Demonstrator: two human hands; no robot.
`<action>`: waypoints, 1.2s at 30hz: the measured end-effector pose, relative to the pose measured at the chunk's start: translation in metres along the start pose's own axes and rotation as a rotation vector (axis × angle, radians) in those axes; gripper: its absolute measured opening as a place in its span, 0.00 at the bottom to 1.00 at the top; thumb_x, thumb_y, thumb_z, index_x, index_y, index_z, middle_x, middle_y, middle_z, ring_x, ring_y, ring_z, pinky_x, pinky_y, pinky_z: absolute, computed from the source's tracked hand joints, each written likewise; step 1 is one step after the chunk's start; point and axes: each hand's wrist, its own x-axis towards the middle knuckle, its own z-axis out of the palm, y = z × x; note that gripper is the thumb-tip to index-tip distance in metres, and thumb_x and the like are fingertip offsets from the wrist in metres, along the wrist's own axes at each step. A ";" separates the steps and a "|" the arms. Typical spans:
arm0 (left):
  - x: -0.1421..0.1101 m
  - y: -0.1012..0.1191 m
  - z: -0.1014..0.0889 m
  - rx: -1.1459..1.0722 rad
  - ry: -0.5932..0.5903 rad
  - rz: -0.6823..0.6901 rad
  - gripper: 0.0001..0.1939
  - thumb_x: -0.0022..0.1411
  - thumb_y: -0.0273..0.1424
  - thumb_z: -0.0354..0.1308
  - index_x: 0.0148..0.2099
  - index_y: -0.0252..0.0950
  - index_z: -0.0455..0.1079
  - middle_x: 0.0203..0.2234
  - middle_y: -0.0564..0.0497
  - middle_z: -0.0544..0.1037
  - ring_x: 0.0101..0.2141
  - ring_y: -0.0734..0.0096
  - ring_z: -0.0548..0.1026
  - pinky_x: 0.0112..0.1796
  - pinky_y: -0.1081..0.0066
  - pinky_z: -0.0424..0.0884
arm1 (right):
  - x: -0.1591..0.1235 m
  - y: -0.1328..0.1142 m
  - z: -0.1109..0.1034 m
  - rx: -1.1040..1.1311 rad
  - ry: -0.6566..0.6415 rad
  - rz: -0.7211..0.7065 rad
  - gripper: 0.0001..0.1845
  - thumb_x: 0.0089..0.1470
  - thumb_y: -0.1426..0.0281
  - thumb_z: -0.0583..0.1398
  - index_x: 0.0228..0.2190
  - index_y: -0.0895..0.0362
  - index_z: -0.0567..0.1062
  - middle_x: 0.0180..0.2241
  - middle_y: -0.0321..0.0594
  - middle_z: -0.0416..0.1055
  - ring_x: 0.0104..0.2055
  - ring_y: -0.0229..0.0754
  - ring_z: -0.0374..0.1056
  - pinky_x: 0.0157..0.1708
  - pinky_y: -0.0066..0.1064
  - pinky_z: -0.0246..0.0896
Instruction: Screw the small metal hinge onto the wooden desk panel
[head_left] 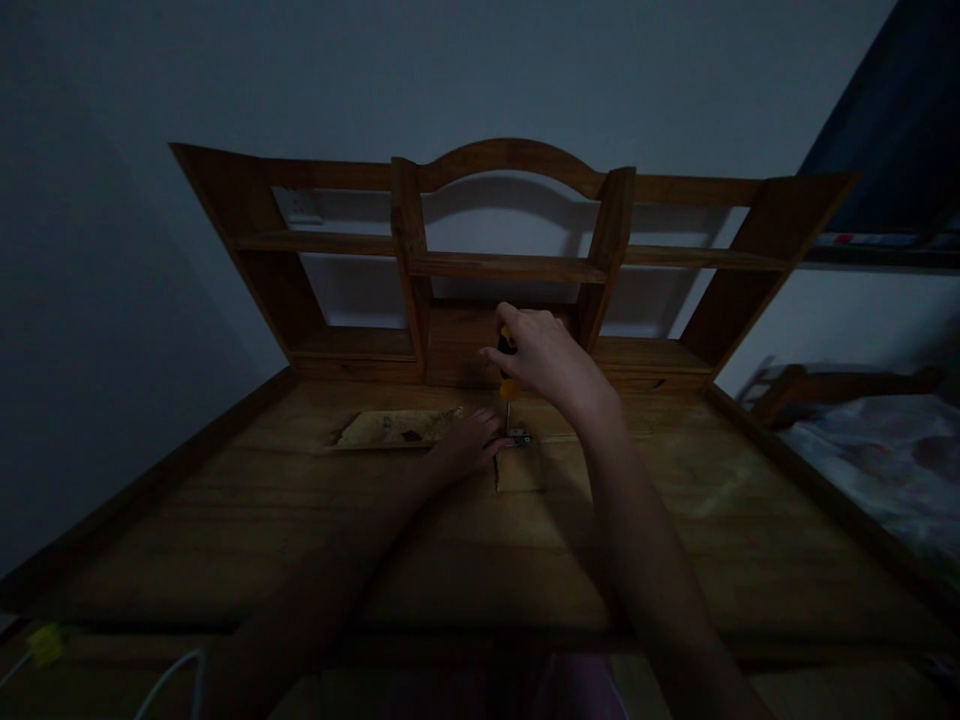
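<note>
My right hand [547, 360] is wrapped round the yellow-and-black handle of a screwdriver [508, 388], held upright with its shaft pointing down. The shaft's lower end meets a small metal piece [519, 437] on the wooden desktop [360, 530]; dim light hides whether the tip sits in a screw. Low on the desk, my left hand [478, 438] has its fingers closed at the left end of that metal piece, steadying it against the wood. Left of this hand lies a pale, rough-edged strip [397, 428] with a dark spot. A short dark crack [496, 472] runs toward me below the fingers.
A wooden shelf unit [510, 265] with an arched top stands along the desk's back, against the wall [480, 70]. Raised edges [817, 510] border the desktop. A white cable [169, 680] and a yellow object [46, 645] are at the lower left. Bedding [877, 460] shows at right.
</note>
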 end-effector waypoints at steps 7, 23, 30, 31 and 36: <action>0.002 -0.001 -0.004 -0.033 0.001 -0.007 0.14 0.71 0.35 0.58 0.55 0.37 0.72 0.52 0.45 0.78 0.51 0.56 0.77 0.52 0.59 0.73 | -0.001 -0.017 0.008 0.053 0.049 0.135 0.18 0.63 0.66 0.60 0.52 0.61 0.69 0.43 0.53 0.77 0.47 0.54 0.72 0.42 0.38 0.62; -0.001 -0.006 0.003 -0.191 0.020 0.011 0.08 0.69 0.36 0.61 0.46 0.38 0.71 0.44 0.48 0.75 0.46 0.62 0.76 0.48 0.63 0.73 | -0.001 0.004 -0.010 0.066 0.178 0.192 0.10 0.65 0.63 0.58 0.43 0.57 0.73 0.40 0.49 0.76 0.43 0.52 0.70 0.42 0.39 0.61; 0.000 -0.006 0.003 -0.311 0.017 0.062 0.04 0.72 0.32 0.56 0.46 0.39 0.70 0.45 0.47 0.74 0.49 0.62 0.74 0.50 0.62 0.71 | -0.009 0.020 -0.029 0.039 0.264 0.204 0.11 0.65 0.62 0.58 0.44 0.55 0.74 0.38 0.46 0.74 0.43 0.51 0.69 0.44 0.41 0.61; 0.001 -0.007 0.004 -0.318 0.017 0.073 0.04 0.72 0.31 0.55 0.46 0.39 0.70 0.45 0.47 0.74 0.49 0.63 0.74 0.50 0.62 0.71 | -0.010 0.021 -0.030 0.041 0.274 0.203 0.11 0.64 0.62 0.58 0.44 0.55 0.74 0.37 0.46 0.74 0.42 0.51 0.69 0.44 0.41 0.60; 0.001 -0.009 0.004 -0.342 0.025 0.094 0.04 0.71 0.28 0.54 0.46 0.38 0.70 0.44 0.47 0.74 0.48 0.63 0.73 0.50 0.62 0.70 | -0.010 0.026 -0.028 0.092 0.345 0.177 0.08 0.60 0.63 0.63 0.39 0.54 0.73 0.36 0.45 0.74 0.40 0.51 0.68 0.43 0.41 0.59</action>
